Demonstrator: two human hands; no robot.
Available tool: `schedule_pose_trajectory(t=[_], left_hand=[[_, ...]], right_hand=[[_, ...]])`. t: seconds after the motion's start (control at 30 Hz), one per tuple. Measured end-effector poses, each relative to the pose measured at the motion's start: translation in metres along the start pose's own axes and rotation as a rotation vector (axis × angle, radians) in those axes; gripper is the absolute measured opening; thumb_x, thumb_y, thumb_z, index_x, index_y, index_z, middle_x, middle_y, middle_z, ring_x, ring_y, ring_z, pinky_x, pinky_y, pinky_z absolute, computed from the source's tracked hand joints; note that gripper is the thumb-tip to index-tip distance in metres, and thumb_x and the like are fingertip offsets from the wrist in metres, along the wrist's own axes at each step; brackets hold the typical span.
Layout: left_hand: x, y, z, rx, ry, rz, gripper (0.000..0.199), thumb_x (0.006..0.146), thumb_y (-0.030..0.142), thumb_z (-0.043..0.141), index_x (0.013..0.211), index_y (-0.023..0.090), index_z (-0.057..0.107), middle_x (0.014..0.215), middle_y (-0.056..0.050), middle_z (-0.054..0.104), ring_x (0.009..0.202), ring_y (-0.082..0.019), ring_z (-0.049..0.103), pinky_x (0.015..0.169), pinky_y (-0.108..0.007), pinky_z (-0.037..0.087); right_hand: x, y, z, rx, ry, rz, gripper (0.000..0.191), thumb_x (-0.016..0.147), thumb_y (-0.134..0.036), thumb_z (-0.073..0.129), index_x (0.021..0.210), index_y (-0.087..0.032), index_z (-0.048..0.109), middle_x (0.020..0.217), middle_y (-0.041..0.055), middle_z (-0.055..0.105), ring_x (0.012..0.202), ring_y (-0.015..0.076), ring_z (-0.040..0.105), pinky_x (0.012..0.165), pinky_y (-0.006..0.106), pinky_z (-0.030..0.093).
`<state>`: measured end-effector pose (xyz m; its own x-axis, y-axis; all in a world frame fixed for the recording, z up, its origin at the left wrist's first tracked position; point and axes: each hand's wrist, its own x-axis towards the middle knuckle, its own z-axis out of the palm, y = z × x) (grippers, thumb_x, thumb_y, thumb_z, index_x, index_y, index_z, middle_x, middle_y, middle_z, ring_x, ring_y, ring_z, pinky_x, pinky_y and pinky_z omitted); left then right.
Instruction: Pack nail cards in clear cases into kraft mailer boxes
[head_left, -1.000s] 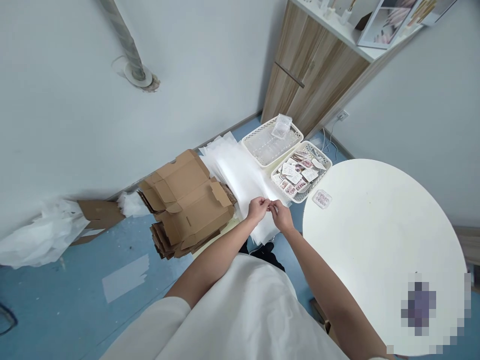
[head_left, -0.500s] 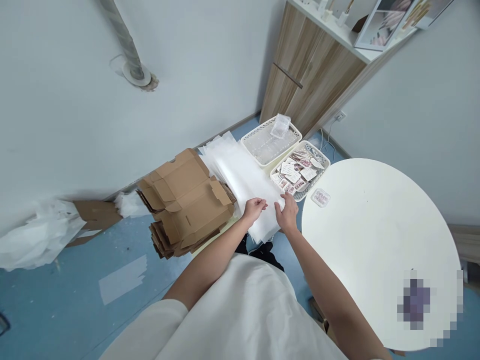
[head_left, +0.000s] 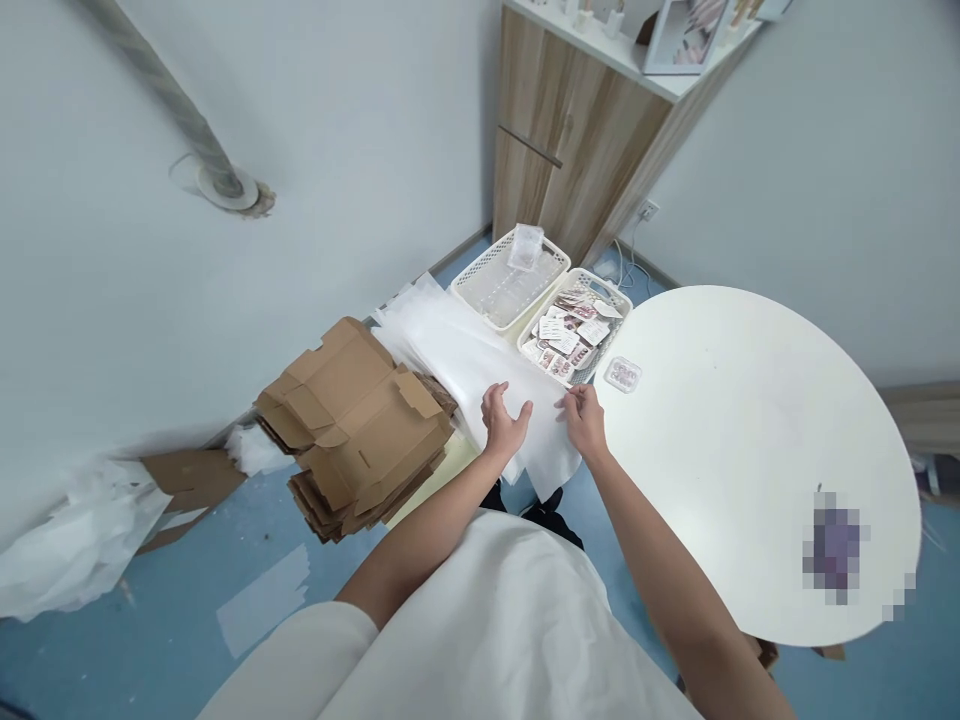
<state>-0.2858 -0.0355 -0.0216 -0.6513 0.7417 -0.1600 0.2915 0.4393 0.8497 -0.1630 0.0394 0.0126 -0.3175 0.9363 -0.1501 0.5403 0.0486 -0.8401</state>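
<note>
White translucent sheets (head_left: 465,345) lie in a loose stack in the middle of the view. Over their near part is my left hand (head_left: 507,420), thumb and fingers spread, holding nothing. My right hand (head_left: 584,418) pinches the right edge of the top sheet between thumb and fingers, close to the round table. Left of the sheets lies a pile of flattened brown cardboard boxes (head_left: 360,420). Beyond my right hand, a white basket (head_left: 525,345) holds printed cards and small packs. A second white basket (head_left: 480,262) behind it contains clear plastic cases.
A round white table (head_left: 735,420) stands on the right, with a small clear case (head_left: 623,374) near its left edge and a blurred purple item. A wood-grain cabinet (head_left: 570,130) is at the back. White plastic bags (head_left: 67,540) lie at the far left.
The view has shifted. My left hand has opened from a pinch. My right hand has closed on the sheet's edge, and the top sheet's near corner has moved right.
</note>
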Motion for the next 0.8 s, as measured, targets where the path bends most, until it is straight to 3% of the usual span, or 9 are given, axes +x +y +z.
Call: schedule_pose_trajectory(t=[0.17,0.27,0.37,0.43,0.57,0.7,0.8], left_hand=[[-0.010,0.007,0.022,0.120,-0.125,-0.207,0.077,0.074,0.048,0.051,0.133,0.021,0.009,0.143,-0.014,0.004,0.131,-0.027,0.013,0.102,-0.040,0.022],[-0.022,0.014,0.045,0.047,-0.260,-0.247,0.080,0.076,0.050,0.047,0.134,0.020,0.002,0.143,-0.015,0.001,0.129,-0.025,0.021,0.099,-0.034,0.030],[-0.045,0.025,0.072,-0.023,-0.394,-0.272,0.079,0.076,0.051,0.047,0.135,0.020,0.005,0.142,-0.016,0.011,0.121,-0.023,0.037,0.090,-0.028,0.039],[-0.063,0.036,0.089,-0.088,-0.527,-0.312,0.079,0.075,0.051,0.049,0.135,0.020,0.008,0.137,-0.016,0.026,0.113,-0.022,0.047,0.082,-0.027,0.045],[-0.094,0.062,0.121,-0.269,-0.790,-0.381,0.085,0.070,0.035,0.061,0.135,0.020,0.008,0.117,-0.015,0.051,0.083,-0.017,0.061,0.062,-0.026,0.049],[-0.113,0.086,0.158,-0.244,-0.748,-0.290,0.081,0.067,0.023,0.065,0.133,0.022,0.018,0.121,-0.016,0.047,0.069,-0.010,0.059,0.058,-0.021,0.046],[-0.122,0.094,0.188,-0.168,-0.705,-0.176,0.075,0.068,0.021,0.062,0.131,0.023,0.022,0.121,-0.015,0.045,0.059,-0.006,0.056,0.054,-0.021,0.045]], right_hand=[[-0.014,0.024,-0.047,0.229,0.262,0.114,0.020,0.078,-0.037,0.039,0.091,-0.022,0.039,0.075,0.0006,0.062,0.051,0.0104,0.049,0.053,0.024,0.040],[-0.029,0.046,-0.079,0.375,0.367,0.152,0.020,0.078,-0.038,0.039,0.090,-0.023,0.035,0.080,0.0016,0.062,0.048,0.0094,0.048,0.051,0.024,0.040],[-0.049,0.071,-0.112,0.440,0.478,0.171,0.021,0.076,-0.039,0.041,0.087,-0.023,0.033,0.084,0.0030,0.063,0.048,0.0087,0.048,0.048,0.023,0.039],[-0.064,0.089,-0.133,0.470,0.547,0.173,0.020,0.076,-0.038,0.042,0.085,-0.023,0.033,0.084,0.0029,0.062,0.049,0.0085,0.047,0.048,0.022,0.038],[-0.096,0.129,-0.174,0.539,0.681,0.201,0.018,0.073,-0.036,0.046,0.080,-0.022,0.036,0.072,-0.0021,0.056,0.050,0.0075,0.044,0.046,0.019,0.036],[-0.128,0.171,-0.210,0.529,0.795,0.237,0.014,0.072,-0.033,0.047,0.077,-0.022,0.039,0.065,-0.0051,0.046,0.050,0.0075,0.042,0.045,0.019,0.036],[-0.150,0.200,-0.231,0.511,0.821,0.259,0.013,0.072,-0.032,0.046,0.079,-0.022,0.040,0.070,-0.0027,0.050,0.055,0.0098,0.047,0.048,0.021,0.041]])
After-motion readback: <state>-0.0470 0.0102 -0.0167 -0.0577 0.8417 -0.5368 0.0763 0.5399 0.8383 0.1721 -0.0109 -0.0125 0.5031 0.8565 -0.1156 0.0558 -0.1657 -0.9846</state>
